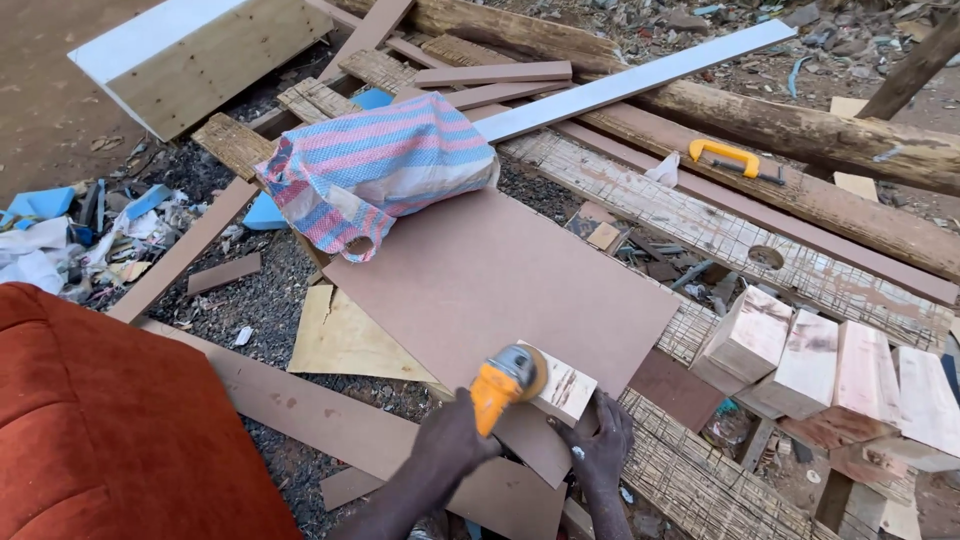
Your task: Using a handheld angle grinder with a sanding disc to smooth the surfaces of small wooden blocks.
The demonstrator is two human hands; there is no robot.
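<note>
While grinder (505, 385) is gripped by left hand (452, 440), block (563, 392) pinned flat on board (490, 280) by right hand (600, 445); disc best kept clear of fingers.

Four wood blocks (835, 375) — one handsaw (735, 160).

Layout relative to the flat board (500, 285). On its far left corner lies a woven sack (385, 165). At its near edge rests a small wood block (566, 392), with an angle grinder (505, 385) just left of the block. Right of the board stand 4 wood blocks (835, 375) in a row. Behind it and to the right, a hand saw (735, 160) lies on a plank (800, 195). Left of the board, nearer the viewer, sits a cushioned seat (110, 430).
</note>
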